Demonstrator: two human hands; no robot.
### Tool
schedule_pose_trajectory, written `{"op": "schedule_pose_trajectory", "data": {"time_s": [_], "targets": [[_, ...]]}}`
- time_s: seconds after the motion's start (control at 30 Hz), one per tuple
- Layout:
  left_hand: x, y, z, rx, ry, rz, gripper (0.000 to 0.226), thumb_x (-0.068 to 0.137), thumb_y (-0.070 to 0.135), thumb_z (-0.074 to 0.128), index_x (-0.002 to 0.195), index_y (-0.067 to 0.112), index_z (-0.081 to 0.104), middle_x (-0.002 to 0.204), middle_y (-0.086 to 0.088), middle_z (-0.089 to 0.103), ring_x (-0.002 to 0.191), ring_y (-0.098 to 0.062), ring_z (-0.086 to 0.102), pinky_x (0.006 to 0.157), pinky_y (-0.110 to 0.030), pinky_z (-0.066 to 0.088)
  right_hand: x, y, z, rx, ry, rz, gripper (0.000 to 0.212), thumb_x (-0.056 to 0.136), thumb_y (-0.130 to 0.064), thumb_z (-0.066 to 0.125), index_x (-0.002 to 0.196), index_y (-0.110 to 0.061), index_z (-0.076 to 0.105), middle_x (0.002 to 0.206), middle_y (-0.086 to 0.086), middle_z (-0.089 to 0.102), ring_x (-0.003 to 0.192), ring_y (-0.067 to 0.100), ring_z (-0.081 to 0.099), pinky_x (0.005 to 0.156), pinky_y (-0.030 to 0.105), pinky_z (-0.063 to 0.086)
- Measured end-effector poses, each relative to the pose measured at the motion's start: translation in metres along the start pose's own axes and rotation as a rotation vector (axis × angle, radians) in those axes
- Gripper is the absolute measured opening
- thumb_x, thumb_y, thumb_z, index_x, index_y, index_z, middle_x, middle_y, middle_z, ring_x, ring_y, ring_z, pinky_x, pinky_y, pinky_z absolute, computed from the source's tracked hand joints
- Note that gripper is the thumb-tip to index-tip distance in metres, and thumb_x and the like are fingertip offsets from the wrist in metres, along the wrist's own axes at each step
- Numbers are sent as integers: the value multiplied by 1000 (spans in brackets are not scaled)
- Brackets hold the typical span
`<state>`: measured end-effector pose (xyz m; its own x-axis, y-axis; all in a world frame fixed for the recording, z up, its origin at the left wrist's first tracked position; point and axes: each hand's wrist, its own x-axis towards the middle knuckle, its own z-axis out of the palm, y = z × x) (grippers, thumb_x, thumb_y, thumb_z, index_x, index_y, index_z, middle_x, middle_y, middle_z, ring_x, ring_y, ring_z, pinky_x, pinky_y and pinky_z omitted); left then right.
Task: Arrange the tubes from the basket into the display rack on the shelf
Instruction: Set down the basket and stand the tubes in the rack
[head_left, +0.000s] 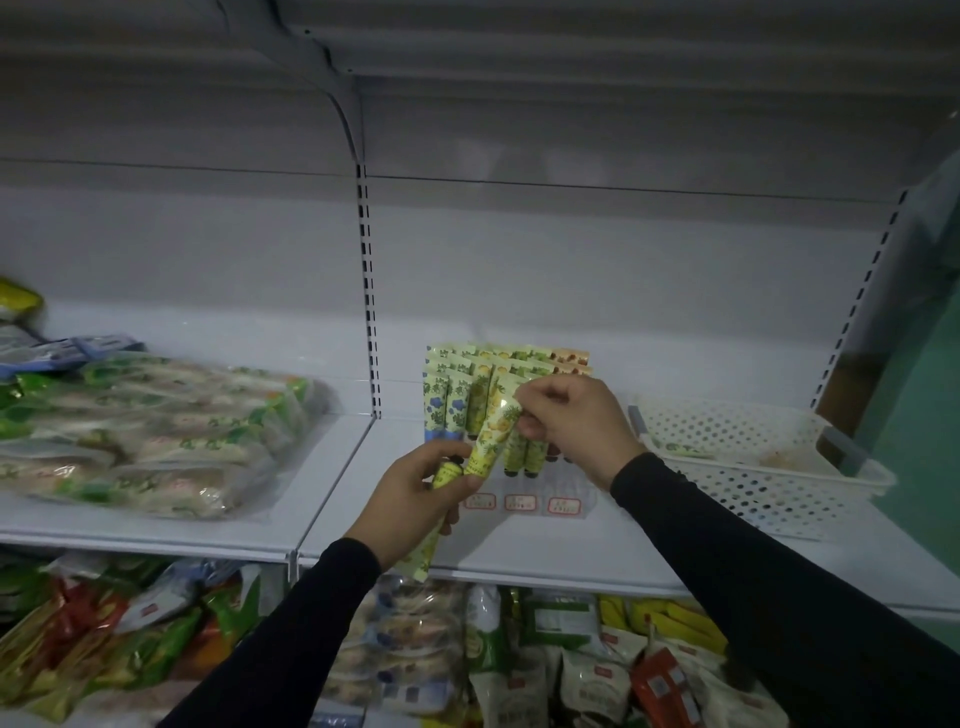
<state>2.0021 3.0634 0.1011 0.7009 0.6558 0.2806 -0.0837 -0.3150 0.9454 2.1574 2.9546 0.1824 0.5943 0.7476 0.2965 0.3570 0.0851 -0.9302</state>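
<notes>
A yellow-green plastic tube with leaf print is pinched at its upper end by the right hand, just in front of the rows of standing tubes in the clear display rack on the white metal shelf. The lower, cap end of this tube is touched by the left hand. The left hand is also curled around a second yellow-green tube, which is held with its cap up and its flat end hanging below the shelf edge. The white perforated plastic basket is placed on the same shelf, to the right of the rack. On the left part of the shelf a clear bag of green-printed packets is laid.
</notes>
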Motion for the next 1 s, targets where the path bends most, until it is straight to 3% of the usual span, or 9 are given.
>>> {"op": "schedule_pose_trajectory", "data": {"time_s": [0.13,0.23,0.33,0.47,0.6,0.73,0.83,1.0], "targets": [[3,-7,-1,18,29,-14,20,87,12,72,103,22,67,85,-4,63,54,-20,56,52,-34,51,3,-2,0,-116,-35,-43,16,90,-22,68,91,-7,72,85,6,74,70,16,73,57,17,55],[6,-10,-6,53,68,-14,21,87,15,72,103,28,67,89,-1,63,56,-18,57,54,-35,53,11,-5,0,-220,-30,-87,16,91,-23,66,88,-8,72,83,-1,73,65,8,72,61,15,55],[10,-18,-18,145,159,-26,21,88,22,70,104,35,65,91,2,64,58,-13,59,56,-32,54,22,-13,-4,-309,8,-130,18,92,-24,64,82,-11,72,66,-9,68,58,0,67,54,8,45],[19,-30,-34,317,292,-73,27,88,35,67,113,32,60,99,5,63,84,-20,64,79,-43,57,37,-20,-3,-441,56,-214,22,91,-21,62,72,-13,70,60,-10,65,56,-3,65,54,3,41],[26,-34,-35,382,309,-120,40,88,39,66,124,23,57,109,0,61,95,-24,62,86,-45,55,52,-21,7,-624,92,-284,28,90,-21,61,64,-14,67,63,-7,67,63,5,64,66,17,47],[32,-37,-33,451,294,-133,45,90,37,65,130,18,55,116,-1,59,98,-15,52,83,-26,40,61,-19,14,-771,65,-315,27,92,-23,57,77,-7,73,81,-1,72,76,15,65,75,26,51],[33,-41,-32,519,235,-155,46,92,40,63,131,19,54,123,-6,60,100,-15,51,82,-25,36,64,-14,18,-835,45,-327,27,94,-25,56,83,-8,74,86,0,73,79,16,65,78,30,52],[32,-49,-32,540,212,-164,37,93,42,59,125,25,56,109,-3,64,95,-18,57,77,-27,39,69,-6,21,-872,42,-336,27,94,-27,56,84,-10,74,86,-2,72,78,15,63,76,31,52]]}}
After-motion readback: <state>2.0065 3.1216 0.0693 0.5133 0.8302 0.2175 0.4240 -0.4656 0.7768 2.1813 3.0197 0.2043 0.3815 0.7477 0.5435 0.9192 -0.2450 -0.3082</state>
